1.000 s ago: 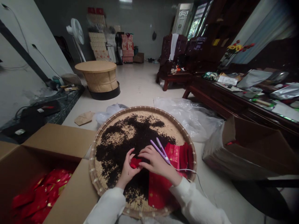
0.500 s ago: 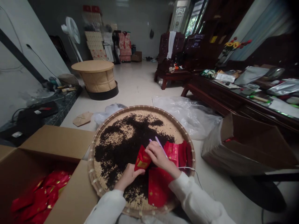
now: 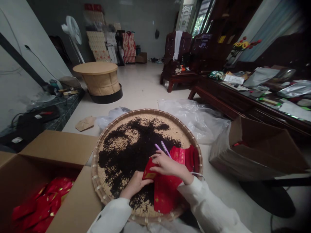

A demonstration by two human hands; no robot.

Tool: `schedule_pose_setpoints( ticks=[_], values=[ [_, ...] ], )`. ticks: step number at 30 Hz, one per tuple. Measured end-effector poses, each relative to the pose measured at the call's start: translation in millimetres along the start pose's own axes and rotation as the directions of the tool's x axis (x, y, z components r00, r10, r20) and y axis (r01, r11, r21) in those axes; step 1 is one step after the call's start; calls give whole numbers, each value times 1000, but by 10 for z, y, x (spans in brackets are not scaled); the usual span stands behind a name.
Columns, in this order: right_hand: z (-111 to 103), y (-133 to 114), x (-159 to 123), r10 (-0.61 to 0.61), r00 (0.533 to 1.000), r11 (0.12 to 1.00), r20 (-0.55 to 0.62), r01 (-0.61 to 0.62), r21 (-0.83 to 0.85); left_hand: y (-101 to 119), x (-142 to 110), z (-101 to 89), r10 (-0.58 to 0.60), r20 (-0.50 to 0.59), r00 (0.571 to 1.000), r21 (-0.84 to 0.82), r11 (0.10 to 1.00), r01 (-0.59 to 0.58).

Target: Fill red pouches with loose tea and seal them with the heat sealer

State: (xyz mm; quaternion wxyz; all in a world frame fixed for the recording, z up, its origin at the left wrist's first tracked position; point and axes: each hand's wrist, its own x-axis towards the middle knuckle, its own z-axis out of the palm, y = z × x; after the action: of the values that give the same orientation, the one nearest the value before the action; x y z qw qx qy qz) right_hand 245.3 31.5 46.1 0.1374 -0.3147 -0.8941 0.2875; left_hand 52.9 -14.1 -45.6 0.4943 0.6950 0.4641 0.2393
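The small red packet (image 3: 149, 172) lay roughly crosswise above the tea leaves (image 3: 123, 152), toward the near side of the bamboo tray (image 3: 145, 111). The right hand's (image 3: 168, 166) bent fingers closed over its far end, and the left hand (image 3: 135, 185) gripped its near corner.

A round bamboo tray (image 3: 145, 118) sits on the floor (image 3: 139, 81) — dark loose tea (image 3: 126, 152) spread ahead of the left hand (image 3: 134, 185), red packets (image 3: 166, 197) lying beneath the right hand (image 3: 170, 166), a purple sealer (image 3: 161, 148) just beyond it. Left of the left hand, a cardboard box (image 3: 58, 152) stands on the floor; a plastic sheet (image 3: 191, 119) lies past the right hand.
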Motion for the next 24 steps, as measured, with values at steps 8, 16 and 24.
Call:
schedule_pose_setpoints(
  ticks=[8,16,24],
  values=[
    [83,-52,17,-48,999,994,-18,46,-100,78,38,-38,-59,-76,995,-371,928,26],
    [85,17,1,26,1000,988,-4,-26,-152,9,-16,-45,-140,-45,989,-473,875,102],
    [102,80,-55,67,996,996,-59,-70,-49,0,45,-271,-87,-480,873,-228,973,-28]
  ],
)
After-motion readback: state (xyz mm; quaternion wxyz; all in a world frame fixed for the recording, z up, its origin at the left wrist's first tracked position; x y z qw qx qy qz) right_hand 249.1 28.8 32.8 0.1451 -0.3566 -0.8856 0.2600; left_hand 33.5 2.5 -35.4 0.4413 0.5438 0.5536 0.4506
